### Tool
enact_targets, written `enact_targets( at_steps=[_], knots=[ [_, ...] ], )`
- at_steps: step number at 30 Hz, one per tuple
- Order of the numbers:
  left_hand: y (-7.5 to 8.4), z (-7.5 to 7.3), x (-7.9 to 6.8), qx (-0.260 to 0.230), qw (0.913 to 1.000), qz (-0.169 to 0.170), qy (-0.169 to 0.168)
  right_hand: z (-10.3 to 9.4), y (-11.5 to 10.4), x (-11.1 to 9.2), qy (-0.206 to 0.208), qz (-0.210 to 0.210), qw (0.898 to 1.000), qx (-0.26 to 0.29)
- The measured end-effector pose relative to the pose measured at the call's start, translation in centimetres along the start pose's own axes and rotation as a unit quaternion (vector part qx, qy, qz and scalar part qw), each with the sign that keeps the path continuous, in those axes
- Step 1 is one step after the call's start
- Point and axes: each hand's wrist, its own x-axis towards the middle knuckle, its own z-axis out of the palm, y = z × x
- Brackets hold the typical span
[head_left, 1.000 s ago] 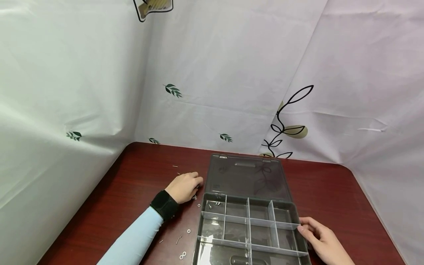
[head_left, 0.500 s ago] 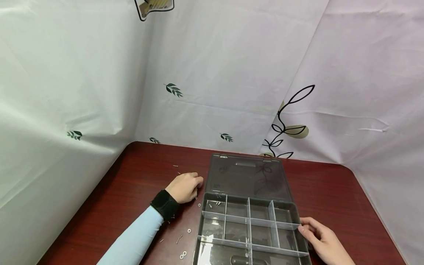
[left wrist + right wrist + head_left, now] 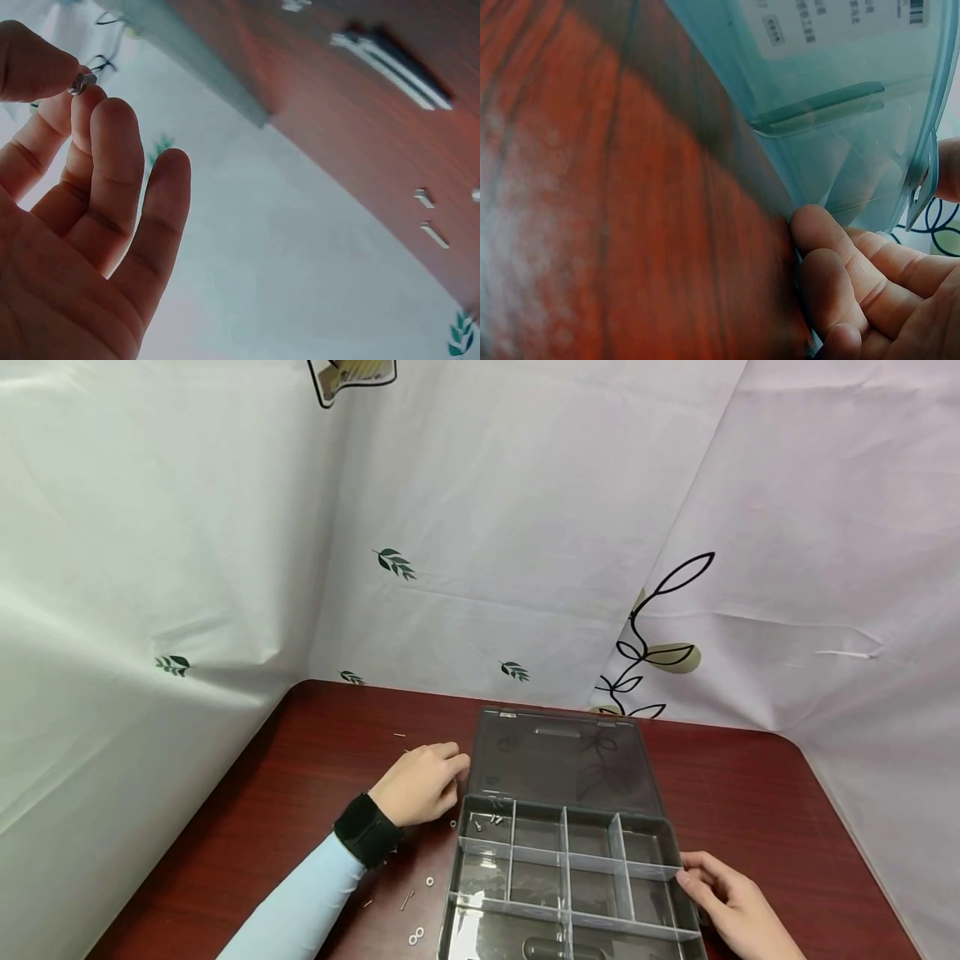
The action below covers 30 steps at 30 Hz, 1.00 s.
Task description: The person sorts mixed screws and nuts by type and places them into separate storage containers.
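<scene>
My left hand hovers beside the back left corner of a grey see-through compartment box. In the left wrist view, the thumb and fingertips pinch a small silver metal piece; the other fingers are spread. My right hand grips the right wall of the box, its thumb at the rim and its fingers bent against the outer side near the table. The box's lid lies folded back behind it. A few small screws lie in the back left compartment.
Loose hardware lies on the dark red table left of the box: rings or nuts, a long screw, and a thin piece farther back. White leaf-printed sheeting encloses the table's back and sides.
My left hand has lifted slightly and shifted right toward the box, with a small metal piece in its fingertips. The right hand keeps its hold on the box wall.
</scene>
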Motion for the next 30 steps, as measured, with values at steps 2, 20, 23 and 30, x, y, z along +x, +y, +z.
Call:
enact_targets(
  at_steps=[2,20,23,30],
  knots=[
    [0.5,-0.3,0.1,0.002,0.9999,0.01,0.01,0.0,0.0,0.0,-0.002,0.002,1.0,0.001],
    [2.9,-2.4,-0.3,-0.058,0.9957,0.002,-0.073,0.2,0.0,0.0,0.001,-0.005,1.0,0.002],
    [2.1,-2.5,-0.5,-0.055,0.9961,-0.009,-0.069,0.2,0.1,0.0,0.008,-0.012,1.0,0.001],
    [0.1,-2.1,-0.8,-0.024,0.9963,-0.039,-0.073,0.2,0.1,-0.1,0.021,-0.025,0.999,-0.002]
  ],
)
